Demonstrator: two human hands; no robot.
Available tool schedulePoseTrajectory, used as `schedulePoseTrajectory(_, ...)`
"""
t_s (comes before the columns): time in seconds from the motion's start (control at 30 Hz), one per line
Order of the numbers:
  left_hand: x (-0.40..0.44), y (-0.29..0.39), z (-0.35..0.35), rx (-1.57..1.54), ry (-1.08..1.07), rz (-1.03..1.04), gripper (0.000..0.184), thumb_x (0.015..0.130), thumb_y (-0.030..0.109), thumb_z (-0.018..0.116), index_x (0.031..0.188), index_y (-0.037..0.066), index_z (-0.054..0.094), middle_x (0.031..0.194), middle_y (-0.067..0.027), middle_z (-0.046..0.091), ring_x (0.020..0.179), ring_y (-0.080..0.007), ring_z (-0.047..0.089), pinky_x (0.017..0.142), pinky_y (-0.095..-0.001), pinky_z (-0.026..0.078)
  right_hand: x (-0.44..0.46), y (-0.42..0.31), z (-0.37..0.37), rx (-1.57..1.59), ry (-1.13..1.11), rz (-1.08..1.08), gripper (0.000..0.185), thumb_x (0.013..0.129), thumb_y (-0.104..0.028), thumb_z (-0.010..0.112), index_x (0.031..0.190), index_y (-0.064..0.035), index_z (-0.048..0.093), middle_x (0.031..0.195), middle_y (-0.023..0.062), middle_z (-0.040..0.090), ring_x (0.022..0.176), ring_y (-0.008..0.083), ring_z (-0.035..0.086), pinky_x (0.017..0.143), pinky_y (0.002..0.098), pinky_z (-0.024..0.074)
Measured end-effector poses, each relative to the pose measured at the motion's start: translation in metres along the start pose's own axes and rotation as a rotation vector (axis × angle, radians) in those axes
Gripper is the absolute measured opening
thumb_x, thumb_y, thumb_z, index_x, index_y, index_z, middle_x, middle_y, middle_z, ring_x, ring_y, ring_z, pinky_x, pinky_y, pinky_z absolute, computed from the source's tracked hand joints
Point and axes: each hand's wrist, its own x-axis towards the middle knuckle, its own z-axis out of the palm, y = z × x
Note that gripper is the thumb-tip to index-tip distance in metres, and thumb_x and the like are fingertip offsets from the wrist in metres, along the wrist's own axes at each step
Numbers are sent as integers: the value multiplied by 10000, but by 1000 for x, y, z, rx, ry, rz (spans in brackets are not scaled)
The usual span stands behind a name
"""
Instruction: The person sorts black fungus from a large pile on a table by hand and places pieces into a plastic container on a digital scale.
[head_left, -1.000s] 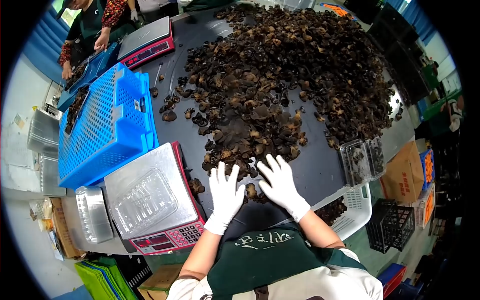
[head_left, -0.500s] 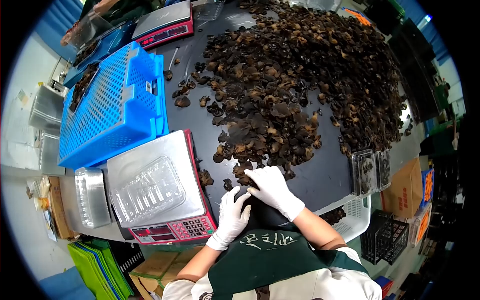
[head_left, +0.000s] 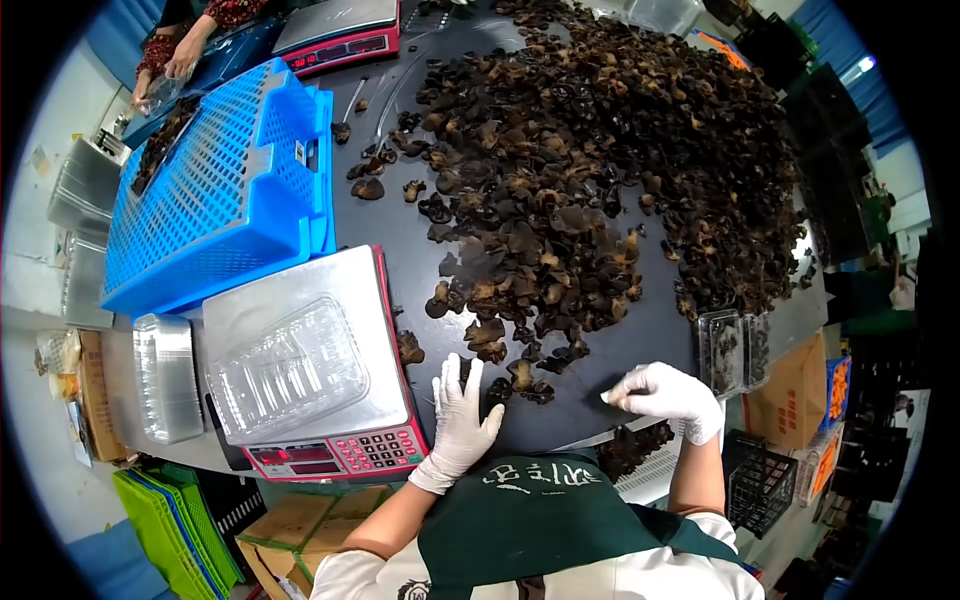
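My left hand (head_left: pixel 460 423), in a white glove, rests at the table's near edge, fingers apart, beside a few loose dark fungus pieces (head_left: pixel 522 377). To the right, my gloved right hand (head_left: pixel 660 392) is over the dark table top (head_left: pixel 560 412) with its fingers curled together; what they hold, if anything, is too small to tell. Beyond both hands spreads a large heap of brown-black fungus (head_left: pixel 560 240). Left of my left hand stands a red scale (head_left: pixel 380 449) with a clear plastic tray (head_left: pixel 290 375) on its plate.
A blue crate (head_left: pixel 210 200) stands at the left, near stacked clear trays (head_left: pixel 168 378). Clear boxes (head_left: pixel 722 350) sit at the right edge, above a white basket (head_left: pixel 650 478). A second scale (head_left: pixel 340 40) and a co-worker's hands (head_left: pixel 187 50) are at the back left.
My hands have moved apart, the right one outward to the right. Several fungus pieces now lie loose between them. The co-worker's hands have come back into clear view.
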Motion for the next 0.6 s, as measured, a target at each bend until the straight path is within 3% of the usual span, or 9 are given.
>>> schedulePoseTrajectory(0.07,0,0,1,-34,-79,83,699,789,217,665,1382,32,345,1436,-236,260,1342,-403,231,1100,-529,159,13,-6,9,-253,327,-133,212,827,-183,595,926,-17,682,839,138,678,763,260,646,716,329,501)
schedulePoseTrajectory(0.1,0,4,1,-60,-78,93,647,780,195,664,1350,44,395,1410,-203,319,1315,-386,282,1095,-511,187,26,-21,16,-293,434,-77,195,833,-166,625,927,-3,677,937,133,691,837,229,661,773,310,506)
schedulePoseTrajectory(0.23,2,6,0,-132,-54,214,528,777,144,658,1267,44,490,1251,-171,492,1195,-359,437,1035,-422,333,92,-33,43,-304,749,-274,189,826,-155,610,961,-41,678,910,111,682,816,241,657,744,308,509)
schedulePoseTrajectory(0.33,1,5,-6,-150,-51,150,516,791,169,648,1272,64,491,1266,-168,471,1199,-360,423,1032,-432,328,145,-29,49,-640,1032,-406,324,772,-206,663,1059,-59,640,886,88,640,802,264,602,722,366,481)
schedulePoseTrajectory(0.47,1,0,-9,-197,-4,83,504,793,155,652,1265,56,503,1261,-176,463,1180,-352,435,1022,-418,342,175,-17,45,-693,1074,-358,335,762,-208,672,1062,-64,641,892,91,645,801,263,601,726,373,484)
schedulePoseTrajectory(0.57,1,-1,-8,-210,15,56,503,792,158,657,1262,57,510,1271,-180,457,1179,-348,433,1016,-414,349,158,-17,37,-366,1097,-426,228,812,-180,627,1010,-82,686,885,107,680,797,252,648,715,332,512)
schedulePoseTrajectory(0.6,2,-1,-8,-210,22,49,503,791,160,658,1262,59,512,1271,-182,456,1180,-348,431,1015,-414,351,150,-12,32,-243,1059,-439,190,825,-139,617,980,-58,693,870,99,690,753,201,659,693,286,510)
